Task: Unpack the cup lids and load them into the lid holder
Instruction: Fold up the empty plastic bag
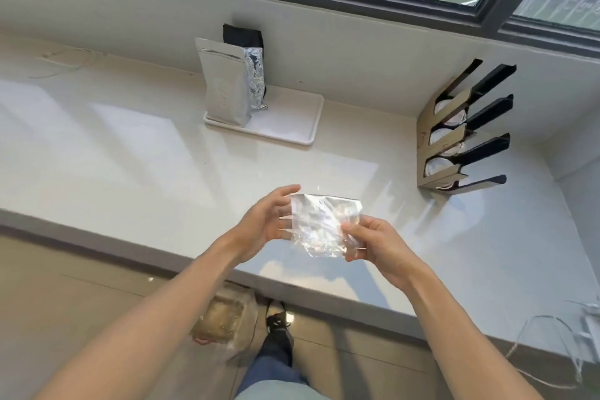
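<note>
The clear plastic wrapper (319,227) hangs above the bench (130,146), held between both hands. The right hand (373,242) has its grip pinched on the wrapper's lower right corner, thumb on top. The left hand (266,219) has its grip apart, fingers straight and spread against the wrapper's left edge. Whether any lids remain inside is hard to tell; it looks crumpled and mostly flat. The lid holder (461,127) stands well beyond the right grip, in the corner, with white lids (436,166) already in its slots. To do this well, keep the pinch firm, pull the film open with the left fingers, and check it is emptied before discarding it.
</note>
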